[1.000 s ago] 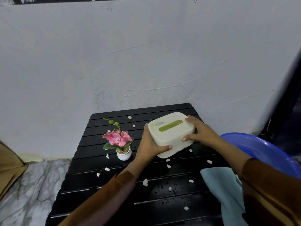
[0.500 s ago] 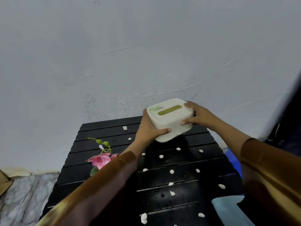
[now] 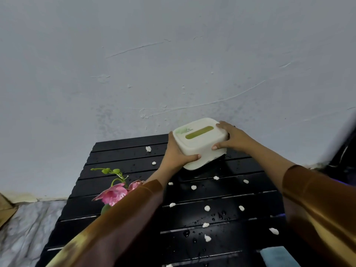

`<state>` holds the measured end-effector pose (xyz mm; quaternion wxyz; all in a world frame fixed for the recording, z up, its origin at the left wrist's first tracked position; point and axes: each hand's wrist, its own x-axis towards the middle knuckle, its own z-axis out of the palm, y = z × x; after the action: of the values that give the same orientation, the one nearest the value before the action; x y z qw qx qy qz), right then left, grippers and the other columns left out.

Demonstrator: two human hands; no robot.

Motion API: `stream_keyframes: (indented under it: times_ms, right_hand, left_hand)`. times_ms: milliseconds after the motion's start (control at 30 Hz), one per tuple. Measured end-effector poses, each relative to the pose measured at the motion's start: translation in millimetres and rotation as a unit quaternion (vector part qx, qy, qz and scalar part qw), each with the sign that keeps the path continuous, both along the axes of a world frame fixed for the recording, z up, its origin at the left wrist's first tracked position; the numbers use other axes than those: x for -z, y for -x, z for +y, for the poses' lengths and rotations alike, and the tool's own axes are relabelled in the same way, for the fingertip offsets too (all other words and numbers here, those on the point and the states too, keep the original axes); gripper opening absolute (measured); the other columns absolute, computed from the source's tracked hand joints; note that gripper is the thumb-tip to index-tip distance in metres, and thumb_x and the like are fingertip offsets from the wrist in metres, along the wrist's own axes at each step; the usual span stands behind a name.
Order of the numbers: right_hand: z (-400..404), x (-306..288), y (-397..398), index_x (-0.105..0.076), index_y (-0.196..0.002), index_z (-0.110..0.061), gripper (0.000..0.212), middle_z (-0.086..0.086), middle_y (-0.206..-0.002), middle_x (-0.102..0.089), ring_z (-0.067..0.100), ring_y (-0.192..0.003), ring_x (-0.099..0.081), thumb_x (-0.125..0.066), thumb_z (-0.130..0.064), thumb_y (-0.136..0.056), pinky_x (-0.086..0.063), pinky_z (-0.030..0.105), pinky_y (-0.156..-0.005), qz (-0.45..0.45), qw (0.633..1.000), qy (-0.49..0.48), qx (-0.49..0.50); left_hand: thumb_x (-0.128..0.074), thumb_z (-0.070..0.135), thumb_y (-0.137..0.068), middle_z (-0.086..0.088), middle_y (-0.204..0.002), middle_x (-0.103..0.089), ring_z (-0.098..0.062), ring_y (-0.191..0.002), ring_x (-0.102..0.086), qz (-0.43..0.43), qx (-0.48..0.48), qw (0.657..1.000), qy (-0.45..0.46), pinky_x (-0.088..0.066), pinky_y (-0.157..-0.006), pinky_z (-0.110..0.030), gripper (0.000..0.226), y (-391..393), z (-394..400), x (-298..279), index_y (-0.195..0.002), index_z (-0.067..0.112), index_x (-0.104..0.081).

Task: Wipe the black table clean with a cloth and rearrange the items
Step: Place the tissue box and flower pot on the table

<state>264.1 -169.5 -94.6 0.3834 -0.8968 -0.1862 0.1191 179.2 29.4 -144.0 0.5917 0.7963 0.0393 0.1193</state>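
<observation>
A cream tissue box [image 3: 200, 143] with a green slot is at the far right corner of the black slatted table [image 3: 123, 151], tilted, close to the wall. My left hand [image 3: 178, 154] grips its near left side and my right hand [image 3: 232, 139] grips its right end. White crumbs [image 3: 207, 208] and water drops lie scattered over the slats. A pink flower [image 3: 113, 193] with a green stem stands at the left, its pot hidden behind my left sleeve. A corner of light blue cloth [image 3: 277, 256] lies at the table's near right edge.
A grey plastered wall [image 3: 173, 64] rises directly behind the table. Marbled floor [image 3: 23, 232] lies to the left, with a brown cardboard edge [image 3: 5, 211] at the far left. Something dark stands at the right edge of view.
Both hands have carried the tissue box away from me toward the table's far right corner by the wall. My view has tilted up, so the blue basin is out of sight.
</observation>
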Motion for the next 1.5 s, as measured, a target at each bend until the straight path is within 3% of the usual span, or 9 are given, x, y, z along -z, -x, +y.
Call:
stream_keyframes:
  times_ms: [200,300,400,467,600,900,1033,1200,1500]
  right_hand:
    - [1.8,0.9,6.1,-0.021,-0.149,-0.021,0.099,-0.005,-0.160,-0.007,0.020,-0.144,-0.020,-0.081,-0.026,-0.071,-0.026,0.034,-0.112,0.000,1.000,0.012,-0.009]
    - [1.7,-7.2,13.4,-0.021,-0.149,-0.020,0.100,-0.002,-0.160,-0.006,0.022,-0.145,-0.019,-0.082,-0.024,-0.069,-0.026,0.038,-0.114,-0.011,1.000,0.019,-0.005]
    - [1.5,-22.1,29.5,-0.027,-0.147,-0.020,0.096,0.001,-0.159,-0.012,0.024,-0.143,-0.025,-0.083,-0.021,-0.068,-0.030,0.042,-0.114,-0.031,0.999,0.014,-0.001]
    - [1.3,-34.3,45.2,-0.031,-0.143,-0.019,0.089,0.003,-0.156,-0.022,0.024,-0.140,-0.030,-0.081,-0.016,-0.070,-0.031,0.039,-0.112,-0.043,0.999,0.000,0.000]
    - [1.3,-63.4,84.5,-0.035,-0.141,-0.019,0.081,0.001,-0.148,-0.038,0.022,-0.131,-0.041,-0.079,-0.013,-0.073,-0.034,0.028,-0.099,-0.079,0.997,-0.010,-0.013]
    - [24.8,-100.5,186.4,-0.041,-0.138,-0.022,0.074,-0.001,-0.144,-0.044,0.020,-0.133,-0.041,-0.078,-0.020,-0.074,-0.038,0.039,-0.109,-0.078,0.996,-0.014,-0.042]
    - [45.9,-88.1,227.5,-0.037,-0.140,-0.020,0.078,0.006,-0.146,-0.041,0.022,-0.135,-0.038,-0.077,-0.029,-0.074,-0.034,0.035,-0.106,-0.057,0.997,0.029,-0.052]
    - [74.3,-54.2,259.2,-0.034,-0.143,-0.012,0.084,0.009,-0.150,-0.037,0.023,-0.137,-0.035,-0.079,-0.029,-0.073,-0.032,0.032,-0.107,-0.007,0.997,0.040,-0.063]
    - [125.3,12.6,259.8,-0.038,-0.140,-0.009,0.087,0.012,-0.146,-0.041,0.029,-0.135,-0.037,-0.082,-0.033,-0.068,-0.037,0.040,-0.108,0.041,0.998,0.049,-0.015]
  left_hand:
    - [-0.086,0.041,-0.037,-0.002,-0.135,-0.045,-0.009,-0.123,-0.048,0.033,-0.005,0.999,-0.007,-0.047,-0.098,-0.024,0.115,1.3,1.3,2.5,-0.131,0.014,-0.025]
    - [-0.088,0.052,-0.029,-0.005,-0.149,-0.030,-0.020,-0.139,-0.033,0.071,-0.032,0.996,-0.045,-0.037,-0.111,-0.046,0.147,1.8,0.8,-4.7,-0.145,0.026,0.000]
    - [-0.091,0.033,-0.048,-0.011,-0.156,-0.013,-0.025,-0.145,-0.019,0.107,-0.030,0.990,-0.090,-0.026,-0.118,-0.042,0.149,20.2,-13.8,-37.1,-0.148,0.013,0.016]
    - [-0.086,0.019,-0.063,-0.011,-0.157,-0.012,-0.025,-0.145,-0.019,0.113,-0.022,0.986,-0.121,-0.024,-0.118,-0.036,0.129,31.3,-21.3,-51.1,-0.150,0.009,0.009]
    - [-0.078,0.010,-0.070,-0.010,-0.137,-0.048,-0.027,-0.129,-0.046,0.064,-0.038,0.986,-0.149,-0.043,-0.096,-0.032,0.082,67.6,-28.7,-83.4,-0.138,0.009,-0.033]
    - [-0.068,0.013,-0.082,-0.006,-0.123,-0.060,-0.016,-0.105,-0.059,-0.027,-0.117,0.982,-0.144,-0.046,-0.088,-0.021,0.054,188.3,-5.0,-116.5,-0.133,0.011,-0.050]
    - [-0.062,0.018,-0.085,0.006,-0.105,-0.063,0.013,-0.086,-0.058,-0.051,-0.171,0.972,-0.155,-0.042,-0.075,-0.005,0.044,236.4,26.7,-110.0,-0.128,0.014,-0.054]
    - [-0.061,0.032,-0.087,-0.006,-0.137,-0.051,-0.020,-0.129,-0.045,-0.016,-0.217,0.951,-0.219,-0.038,-0.100,-0.029,0.053,277.6,76.4,-84.0,-0.135,0.015,-0.047]
    - [-0.054,0.049,-0.086,-0.012,-0.147,-0.040,-0.027,-0.139,-0.033,0.109,-0.238,0.930,-0.260,-0.030,-0.115,-0.043,0.074,296.1,135.6,-32.4,-0.145,0.009,-0.034]
